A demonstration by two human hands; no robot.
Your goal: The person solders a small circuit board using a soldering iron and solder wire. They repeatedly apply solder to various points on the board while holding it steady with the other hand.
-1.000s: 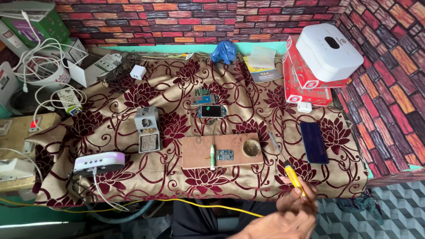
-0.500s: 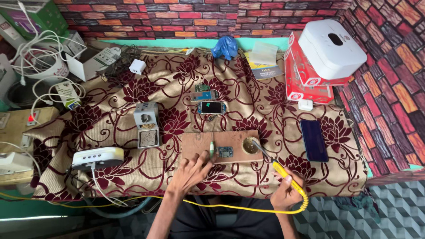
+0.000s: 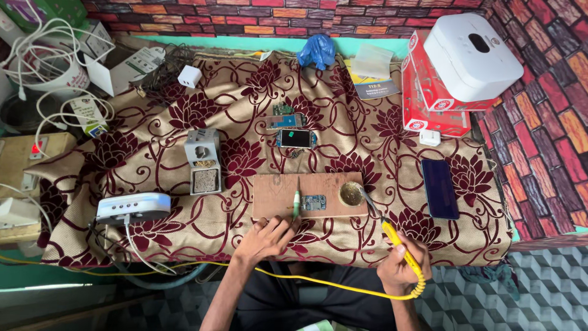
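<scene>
My forearms run off the bottom edge. On the flat brown wooden board, the small blue circuit board is too tiny to read. Up and right of the wood, a red-and-white rectangular carton lies under a white rounded box. My left hand pinches a slim green-handled tool, pointing away from me, just left of the circuit. My right hand grips a yellow-handled soldering iron, tip slanting up-left toward the board's round tin.
</scene>
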